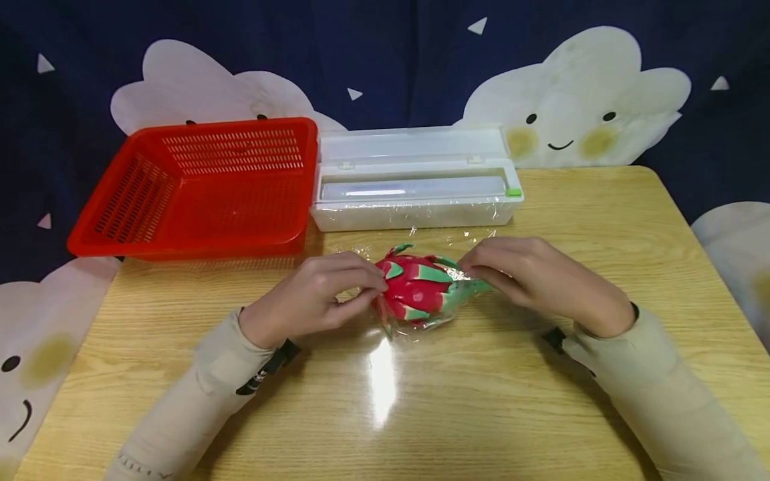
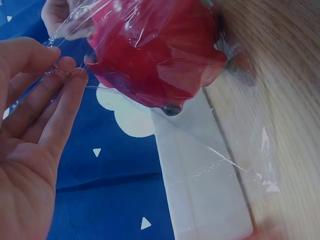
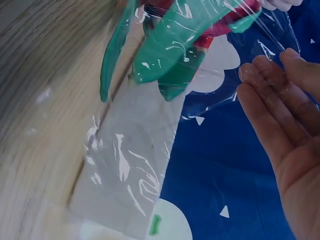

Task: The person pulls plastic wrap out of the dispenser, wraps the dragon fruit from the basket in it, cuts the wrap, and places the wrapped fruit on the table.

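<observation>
A red dragon fruit (image 1: 415, 290) with green scales lies on the table in the head view, its green tip toward the right. Clear cling film (image 3: 125, 160) covers it and spreads out beside it, wrinkled and shiny in the right wrist view. At the fruit's left end, my left hand (image 1: 315, 297) pinches the film between thumb and fingertips. My right hand (image 1: 535, 270) is by the green tip; in the right wrist view its thumb and fingers pinch another part of the film. The left wrist view shows film stretched from the fingertips over the red skin (image 2: 155, 50).
Behind the fruit stands a white cling film box (image 1: 415, 215), lid raised, with a film roll (image 1: 415, 188) inside and a green slider (image 1: 513, 192) at its right end. Left of it is a red plastic basket (image 1: 234, 200). A dark blue cloud-print curtain (image 1: 391, 60) hangs behind the wooden table (image 1: 481, 407).
</observation>
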Demonstrator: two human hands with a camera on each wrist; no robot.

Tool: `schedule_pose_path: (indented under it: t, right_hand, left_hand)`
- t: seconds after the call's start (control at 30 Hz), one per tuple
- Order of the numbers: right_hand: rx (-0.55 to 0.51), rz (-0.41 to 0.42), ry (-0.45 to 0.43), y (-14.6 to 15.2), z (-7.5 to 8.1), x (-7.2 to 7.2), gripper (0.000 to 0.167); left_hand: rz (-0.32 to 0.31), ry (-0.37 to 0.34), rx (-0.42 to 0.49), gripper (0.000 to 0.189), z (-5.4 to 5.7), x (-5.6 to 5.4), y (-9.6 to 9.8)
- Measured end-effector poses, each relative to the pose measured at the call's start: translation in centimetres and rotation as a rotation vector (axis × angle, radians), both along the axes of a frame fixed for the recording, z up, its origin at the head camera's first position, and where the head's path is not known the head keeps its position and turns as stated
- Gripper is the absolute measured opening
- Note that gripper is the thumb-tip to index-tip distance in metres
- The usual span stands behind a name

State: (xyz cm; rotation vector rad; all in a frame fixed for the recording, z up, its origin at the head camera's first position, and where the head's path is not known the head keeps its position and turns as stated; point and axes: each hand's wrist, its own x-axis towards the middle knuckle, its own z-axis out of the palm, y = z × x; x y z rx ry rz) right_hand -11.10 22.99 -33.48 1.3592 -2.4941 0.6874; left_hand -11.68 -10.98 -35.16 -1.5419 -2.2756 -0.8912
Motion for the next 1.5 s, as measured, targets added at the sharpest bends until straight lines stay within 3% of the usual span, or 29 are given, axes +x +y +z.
schedule_pose_path:
  t: [0.53,0.83,1.27,1.5]
  right_hand:
    - [-0.016,0.004,-0.044,-0.8,-1.4,-1.3,0.026]
    - [0.004,-0.017,-0.058,-1.2,-2.1,-2.1,0.02]
    - [-0.054,0.0,-0.045,-1.4,-2.8,-3.1,0.021]
    - [-0.084,-0.013,-0.092,-1.4,-3.4,-3.7,0.024]
  left_hand:
    - [0.031,-0.006,0.052,0.015,-1.1,-0.3,1.2]
    - [0.028,-0.05,0.084,0.016,-1.5,-0.8,1.6]
    - [0.034,-0.168,0.085,0.021,-1.4,-2.0,1.7]
    - [0.032,-0.222,0.112,0.019,-1.3,-2.7,2.0]
